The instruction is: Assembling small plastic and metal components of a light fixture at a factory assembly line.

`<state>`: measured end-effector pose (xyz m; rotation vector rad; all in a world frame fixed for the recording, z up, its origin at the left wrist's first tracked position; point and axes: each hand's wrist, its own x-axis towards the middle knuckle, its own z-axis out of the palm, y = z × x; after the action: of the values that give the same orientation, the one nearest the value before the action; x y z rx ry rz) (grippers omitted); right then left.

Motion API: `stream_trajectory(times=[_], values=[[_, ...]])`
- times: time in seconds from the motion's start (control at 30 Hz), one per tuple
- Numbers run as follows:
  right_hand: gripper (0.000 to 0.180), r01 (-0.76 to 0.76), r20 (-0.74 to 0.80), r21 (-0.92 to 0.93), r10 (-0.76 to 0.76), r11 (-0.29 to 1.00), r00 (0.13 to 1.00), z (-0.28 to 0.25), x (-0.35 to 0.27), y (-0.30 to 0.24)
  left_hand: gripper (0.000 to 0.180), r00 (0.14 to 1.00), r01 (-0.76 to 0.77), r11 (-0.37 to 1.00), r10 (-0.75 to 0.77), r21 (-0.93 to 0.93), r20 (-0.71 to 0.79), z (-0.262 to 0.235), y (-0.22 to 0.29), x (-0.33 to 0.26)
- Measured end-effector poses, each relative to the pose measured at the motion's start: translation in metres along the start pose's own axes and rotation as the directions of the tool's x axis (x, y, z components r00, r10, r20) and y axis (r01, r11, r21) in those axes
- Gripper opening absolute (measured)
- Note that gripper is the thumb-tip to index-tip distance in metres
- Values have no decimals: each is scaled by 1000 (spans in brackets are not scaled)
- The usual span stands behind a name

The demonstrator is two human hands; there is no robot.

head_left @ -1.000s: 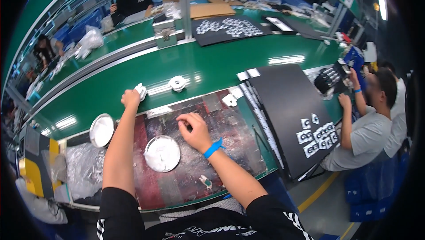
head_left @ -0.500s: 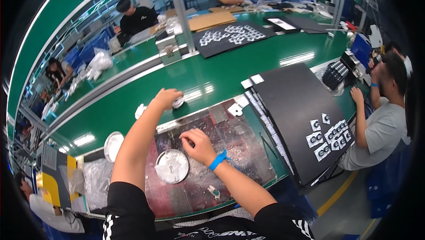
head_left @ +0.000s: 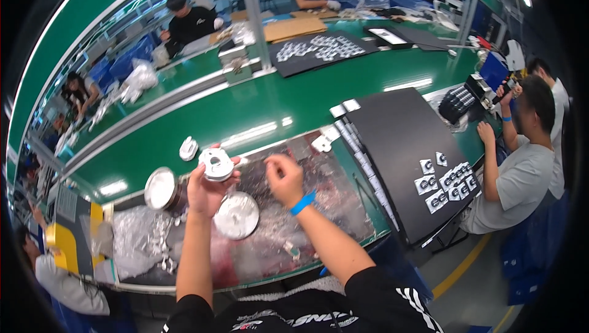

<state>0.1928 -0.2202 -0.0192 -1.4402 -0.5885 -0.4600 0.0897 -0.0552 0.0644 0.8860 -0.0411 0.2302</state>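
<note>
My left hand [head_left: 205, 190] holds a small stack of white plastic parts [head_left: 216, 165], the upper one with a dark opening in it. To its right, apart from the stack, my right hand [head_left: 286, 179] is curled with its fingertips drawn together; whatever they hold, if anything, is hidden. Just below the hands, a round white dish [head_left: 236, 215] lies on the stained reddish work mat [head_left: 319, 210]. A similar white part [head_left: 189, 148] rests on the green bench beyond my left hand, and more white pieces [head_left: 323, 141] sit at the mat's far right corner.
An open round tin [head_left: 161, 189] stands left, by a clear plastic bag [head_left: 132, 235] and a yellow-grey machine [head_left: 73, 238]. At right, a black board [head_left: 399, 161] carries several small parts. A co-worker [head_left: 521, 155] sits beyond it. A metal post [head_left: 256, 20] rises from the bench.
My left hand has drawn back from the far green bench toward me, bringing the white parts up. My right hand has moved up and right, away from the dish.
</note>
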Motion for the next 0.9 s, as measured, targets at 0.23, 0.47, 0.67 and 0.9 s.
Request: stream_trajectory(times=[0.23,0.47,0.67,0.9], values=[[11,-240,4,242,247,940,969,-46,-20,-69,73,992,93,990,-83,-101,98,36,-11,-70],[11,-9,-33,-243,1,970,999,-159,-88,-122,50,987,126,991,-119,-55,112,44,-46,-74],[12,-151,-315,-710,-119,688,941,-277,-59,-137,48,932,323,946,-325,37,160,43,-100,-53],[29,-289,-286,-937,47,196,957,-376,-56,-116,51,918,355,933,-336,-60,211,21,-112,-57]])
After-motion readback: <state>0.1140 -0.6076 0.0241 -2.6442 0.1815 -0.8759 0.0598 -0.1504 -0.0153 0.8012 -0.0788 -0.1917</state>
